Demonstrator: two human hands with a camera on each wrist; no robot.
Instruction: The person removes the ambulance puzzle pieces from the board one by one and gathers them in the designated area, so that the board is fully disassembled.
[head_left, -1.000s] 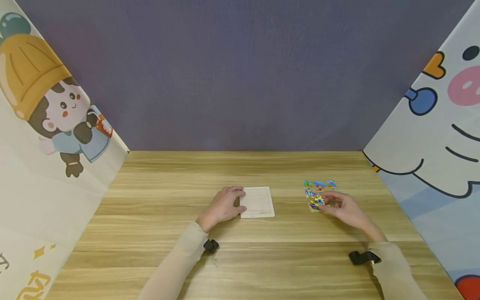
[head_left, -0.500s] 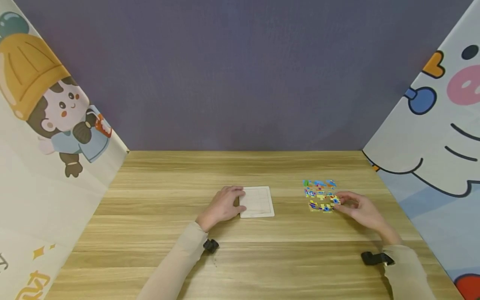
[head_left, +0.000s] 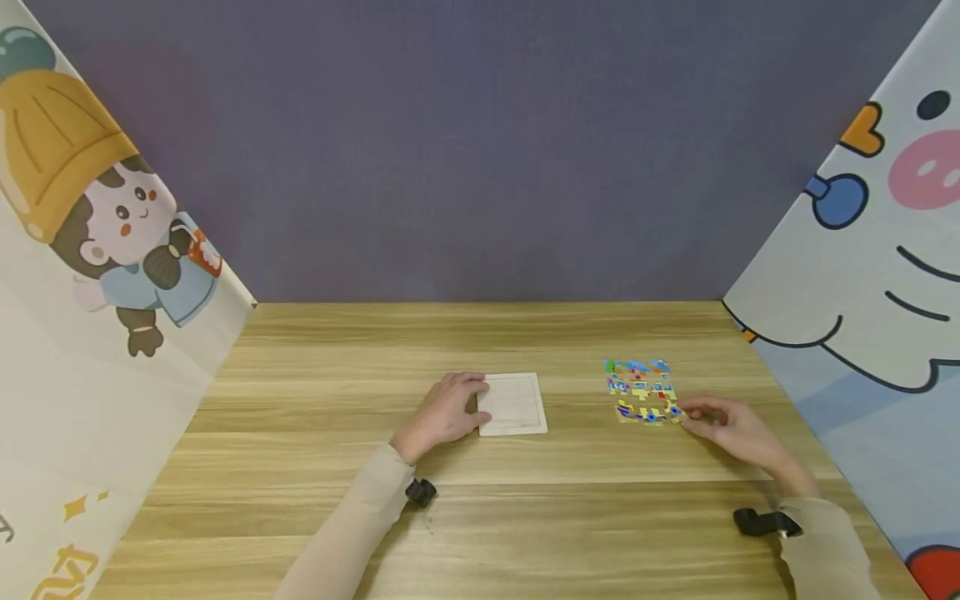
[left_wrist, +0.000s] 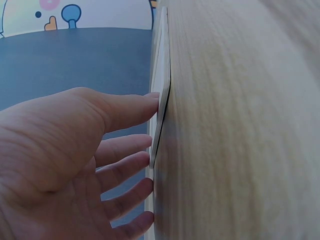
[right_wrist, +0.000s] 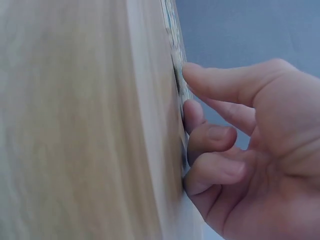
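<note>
In the head view, my left hand (head_left: pixel 442 417) rests at the left side of a pale square puzzle tray (head_left: pixel 513 404). Its thumb and extended fingers touch the tray's edge, as the left wrist view also shows with the tray (left_wrist: pixel 162 65) seen edge-on. My right hand (head_left: pixel 738 433) pinches a small yellow-and-blue puzzle piece (head_left: pixel 674 411) between thumb and index finger. That piece sits low at the bottom right corner of several colourful puzzle pieces (head_left: pixel 637 390) laid out in loose rows. Seen from the right wrist, the other fingers curl near the table, and the piece is mostly hidden.
The wooden table (head_left: pixel 480 517) meets a dark back wall (head_left: pixel 480 167). Side panels with cartoon figures flank it: a child in a yellow hat (head_left: pixel 97 192) on the left, a white animal (head_left: pixel 900 275) on the right.
My right hand has carried the puzzle piece from among the others rightward, then down to the group's bottom right corner. My left hand and the tray have stayed put.
</note>
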